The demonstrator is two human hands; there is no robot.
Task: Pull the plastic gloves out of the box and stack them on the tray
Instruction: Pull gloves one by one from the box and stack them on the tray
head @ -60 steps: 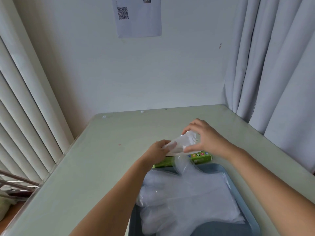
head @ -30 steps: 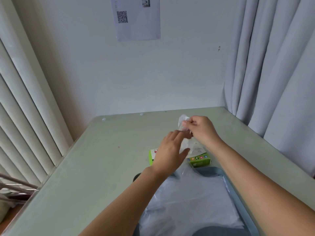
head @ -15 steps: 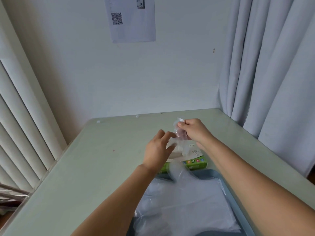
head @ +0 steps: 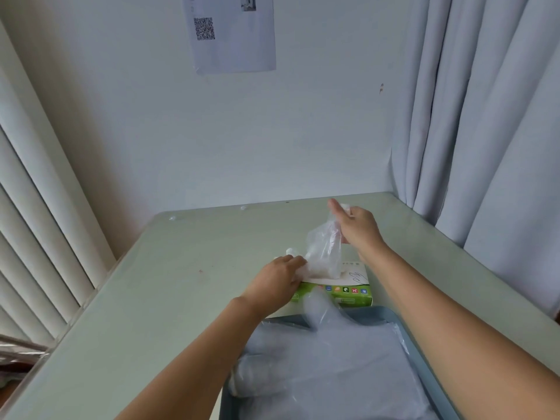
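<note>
Nearest you, at 6 o'clock, the tray already holds a flat pile of gloves. Just beyond its 12 o'clock rim sits the box. Your left hand grips the fresh glove low, over the box's opening. Your right hand, towards 1 o'clock, pinches its top, lifted. This one has yet to be laid down; how many remain boxed is hidden.
</note>
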